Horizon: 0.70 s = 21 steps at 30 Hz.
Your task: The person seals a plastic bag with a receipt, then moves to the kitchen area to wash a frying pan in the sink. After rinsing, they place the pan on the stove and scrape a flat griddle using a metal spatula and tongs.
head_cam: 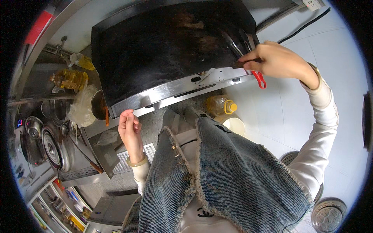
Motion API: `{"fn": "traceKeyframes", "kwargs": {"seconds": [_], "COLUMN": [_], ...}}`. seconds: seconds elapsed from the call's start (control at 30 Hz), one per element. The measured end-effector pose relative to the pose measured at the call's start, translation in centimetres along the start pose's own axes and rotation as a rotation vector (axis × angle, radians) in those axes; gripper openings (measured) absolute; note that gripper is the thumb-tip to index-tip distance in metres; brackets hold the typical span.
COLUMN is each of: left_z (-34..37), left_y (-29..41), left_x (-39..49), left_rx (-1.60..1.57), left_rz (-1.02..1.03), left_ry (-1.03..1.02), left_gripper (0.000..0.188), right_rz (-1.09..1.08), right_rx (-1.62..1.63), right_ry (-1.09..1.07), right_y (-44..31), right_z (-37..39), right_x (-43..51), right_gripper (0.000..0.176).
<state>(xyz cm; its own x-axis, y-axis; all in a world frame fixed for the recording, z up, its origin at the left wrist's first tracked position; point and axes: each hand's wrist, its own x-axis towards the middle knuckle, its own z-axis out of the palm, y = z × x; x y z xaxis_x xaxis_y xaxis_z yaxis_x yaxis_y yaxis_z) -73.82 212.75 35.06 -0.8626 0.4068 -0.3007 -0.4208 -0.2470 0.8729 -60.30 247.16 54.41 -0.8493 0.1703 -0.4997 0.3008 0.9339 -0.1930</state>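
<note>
Before me is a flat black griddle (163, 49) with a stainless steel front edge (163, 93). My right hand (275, 59) is at its right end, its fingers closed on a dark handle (252, 61) whose far end I cannot make out. Metal tongs (232, 43) lie on the griddle just beyond those fingers, and a red looped handle (259, 80) sticks out below the hand over the front edge. My left hand (130, 131) is held near the front left corner, fingers curled loosely, with nothing seen in it.
At left stand oil bottles (70, 79), a plastic bag (83, 106), a pot (98, 104) and a round steel lid (53, 148). An oil jug (221, 105) and a white bucket (234, 125) are below the griddle's front. A black cable (304, 26) runs along the right wall.
</note>
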Motion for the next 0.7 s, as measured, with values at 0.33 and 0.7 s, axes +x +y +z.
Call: {"fn": "traceKeyframes", "kwargs": {"seconds": [0.33,0.7], "left_z": [0.3,2.9], "left_y": [0.0,-0.3], "left_x": [-0.9,-1.0], "left_rx": [-0.012,0.094], "left_rz": [0.014,0.04], "left_ry": [0.065,0.046], "left_gripper": [0.01,0.01], "right_rz": [0.212,0.342], "right_rx": [0.694,1.409], "right_ry": [0.195,0.478], "right_y": [8.8,12.1], "right_z": [7.8,19.7], "right_x": [-4.4,-5.2], "right_gripper": [0.034,0.037]}}
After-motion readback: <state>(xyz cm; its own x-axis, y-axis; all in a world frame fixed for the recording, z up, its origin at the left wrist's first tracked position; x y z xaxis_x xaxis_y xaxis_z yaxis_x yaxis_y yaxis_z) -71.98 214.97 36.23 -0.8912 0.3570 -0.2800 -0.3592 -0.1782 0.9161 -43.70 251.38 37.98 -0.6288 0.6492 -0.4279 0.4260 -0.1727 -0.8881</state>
